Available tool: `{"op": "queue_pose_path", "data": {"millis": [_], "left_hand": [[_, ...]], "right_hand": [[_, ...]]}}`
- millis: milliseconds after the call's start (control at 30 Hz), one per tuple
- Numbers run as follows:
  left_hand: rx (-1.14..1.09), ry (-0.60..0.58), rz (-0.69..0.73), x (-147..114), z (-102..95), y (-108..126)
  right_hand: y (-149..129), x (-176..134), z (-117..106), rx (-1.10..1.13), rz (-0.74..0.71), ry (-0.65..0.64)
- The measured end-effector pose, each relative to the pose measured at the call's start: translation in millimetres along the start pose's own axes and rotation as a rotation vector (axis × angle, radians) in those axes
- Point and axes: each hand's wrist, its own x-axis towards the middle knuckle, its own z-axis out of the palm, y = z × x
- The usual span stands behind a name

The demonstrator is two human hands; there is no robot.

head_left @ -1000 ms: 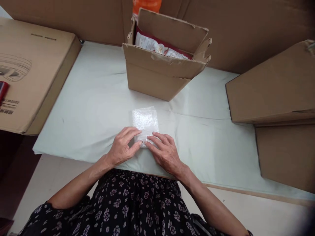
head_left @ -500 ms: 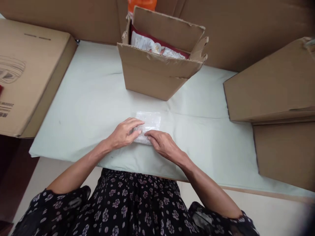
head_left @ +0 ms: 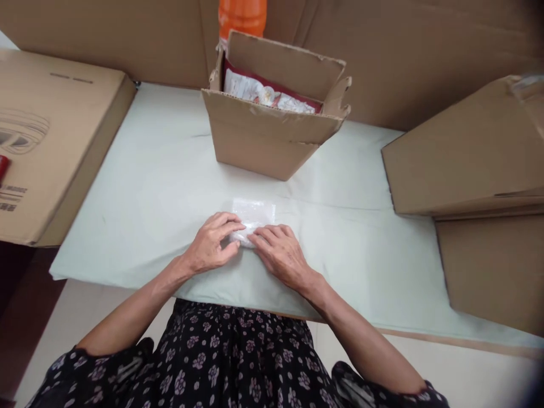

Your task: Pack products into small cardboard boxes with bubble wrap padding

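Left hand (head_left: 212, 242) and right hand (head_left: 283, 254) on clear plastic (head_left: 254, 212), carton (head_left: 257, 133) beyond

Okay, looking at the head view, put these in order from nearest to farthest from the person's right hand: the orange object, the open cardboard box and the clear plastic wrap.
From the right hand:
1. Clear plastic wrap: under the fingers, on the table.
2. Open cardboard box: straight ahead, beyond the wrap.
3. Orange object: behind the box, partly hidden.

1. Far middle: open cardboard box (head_left: 259, 133), white-and-red contents (head_left: 244, 85) inside.
2. Just behind its left side: orange container (head_left: 242, 17).
3. Left: printed flat carton (head_left: 76, 119).
4. Right: brown cardboard boxes (head_left: 459, 156).
5. Beneath: pale green cloth (head_left: 361, 260).
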Motion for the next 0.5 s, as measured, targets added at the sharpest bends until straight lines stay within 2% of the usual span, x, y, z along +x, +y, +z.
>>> {"op": "queue_pose_path", "data": {"millis": [100,167,267,367,433,500], "left_hand": [[0.031,-0.011,0.008,20.0,-2.1,-2.8],[0.031,-0.139,0.008,40.8,0.2,-6.6],[-0.009,-0.394,-0.029,71.7,4.4,-10.7],[-0.099,-0.546,-0.084,87.3,4.0,-10.6],[-0.184,-0.532,-0.15,86.6,1.7,-10.5],[-0.262,-0.445,-0.213,80.2,0.7,-12.0]], "right_hand": [[-3.3,-1.6,3.1,0.001,-0.013,0.026],[-7.8,-4.0,0.5,0.01,-0.045,0.006],[-11.7,-5.4,-5.7,0.079,-0.058,-0.064],[-5.9,0.9,-9.1,0.195,0.087,-0.119],[3.1,8.9,-9.3,0.194,0.245,-0.129],[13.7,17.8,-8.9,0.109,0.369,-0.108]]}}
